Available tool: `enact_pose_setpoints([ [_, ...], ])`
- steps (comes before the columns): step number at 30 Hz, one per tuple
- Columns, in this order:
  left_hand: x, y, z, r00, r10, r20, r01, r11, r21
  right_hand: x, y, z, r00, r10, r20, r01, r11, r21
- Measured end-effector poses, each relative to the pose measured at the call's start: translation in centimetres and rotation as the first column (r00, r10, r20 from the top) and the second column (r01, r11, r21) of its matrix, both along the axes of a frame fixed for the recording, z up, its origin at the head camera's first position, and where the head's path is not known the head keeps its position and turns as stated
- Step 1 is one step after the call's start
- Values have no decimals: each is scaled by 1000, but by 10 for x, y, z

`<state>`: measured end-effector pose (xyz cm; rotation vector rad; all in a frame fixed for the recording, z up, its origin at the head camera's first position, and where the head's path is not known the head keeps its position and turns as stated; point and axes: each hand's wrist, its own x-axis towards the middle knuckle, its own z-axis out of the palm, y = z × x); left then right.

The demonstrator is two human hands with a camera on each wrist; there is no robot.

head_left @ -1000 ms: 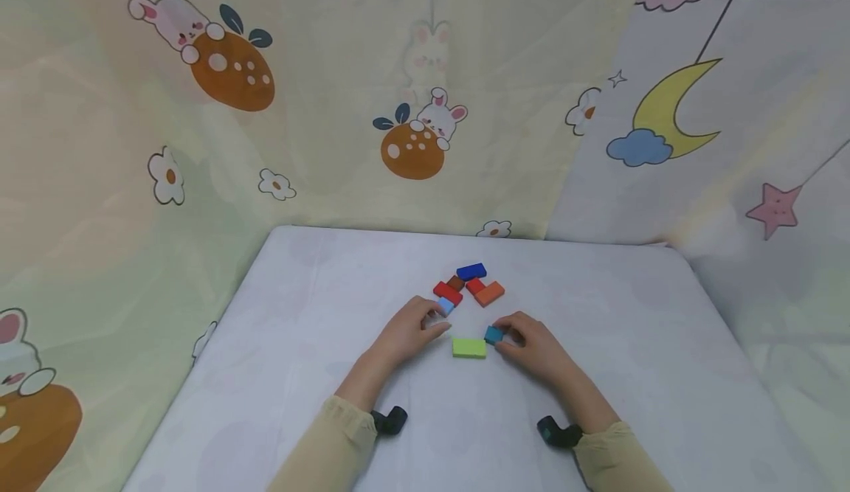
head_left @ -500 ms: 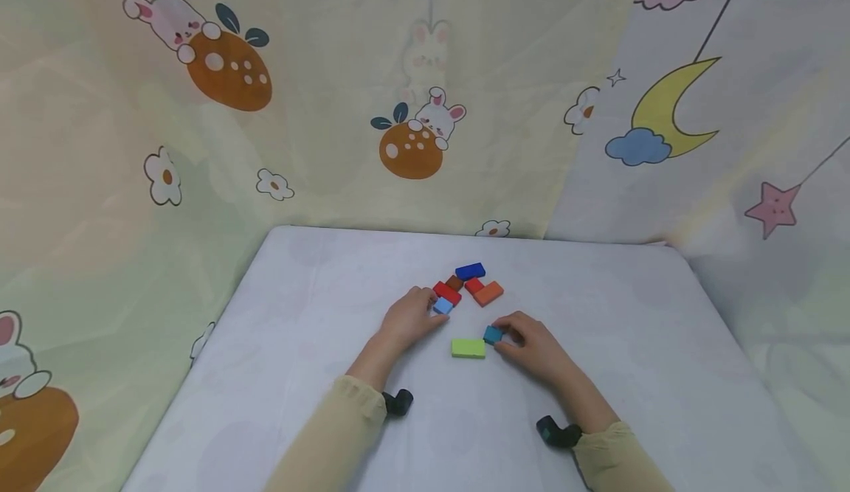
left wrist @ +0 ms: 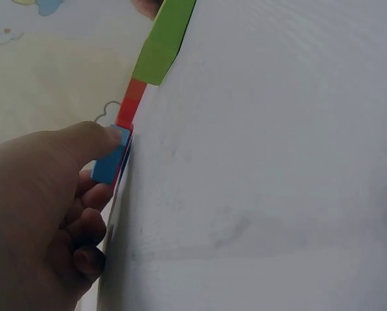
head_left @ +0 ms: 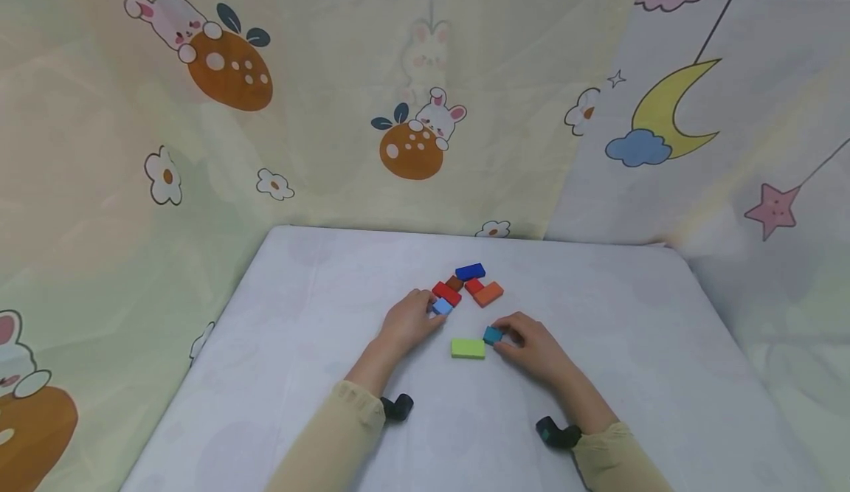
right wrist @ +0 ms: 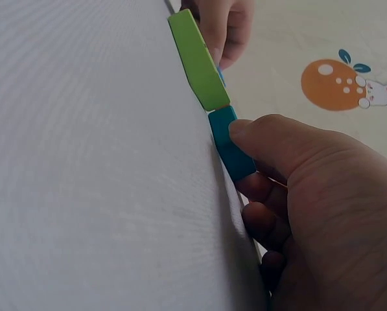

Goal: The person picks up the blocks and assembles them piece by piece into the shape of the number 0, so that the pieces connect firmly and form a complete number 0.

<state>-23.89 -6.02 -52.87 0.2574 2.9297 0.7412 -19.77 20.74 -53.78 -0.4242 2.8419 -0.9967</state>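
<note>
My left hand (head_left: 408, 321) pinches a light blue block (head_left: 442, 306) between thumb and fingers; in the left wrist view the thumb lies on that block (left wrist: 112, 155). The light blue block is against a red block (head_left: 447, 293). With thumb and fingers my right hand (head_left: 531, 341) pinches a teal block (head_left: 493, 335), also seen in the right wrist view as a teal block (right wrist: 232, 144). Just left of it lies a lime green block (head_left: 468, 348), its corner at or very near the teal one.
Behind the hands lie a brown block (head_left: 454, 283), a dark blue block (head_left: 470, 271), a small red block (head_left: 474, 285) and an orange block (head_left: 489, 294), loosely in an arc. All lie on a white-covered table (head_left: 279, 344), with a printed cloth (head_left: 332, 94) hanging behind.
My left hand has shifted slightly right and forward around the light blue block, which has moved a little left against the red one. The right hand and teal block stay put.
</note>
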Motion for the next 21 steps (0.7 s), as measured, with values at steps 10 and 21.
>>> enact_pose_setpoints([
  [10, 17, -15, -2, 999, -45, 2, 44, 991, 124, 0, 1, -1, 1000, -4, -2, 4, 1000, 13],
  [21, 30, -23, -6, 985, -171, 2, 170, 980, 108, -1, 0, -3, 1000, -18, 9, 18, 1000, 18],
])
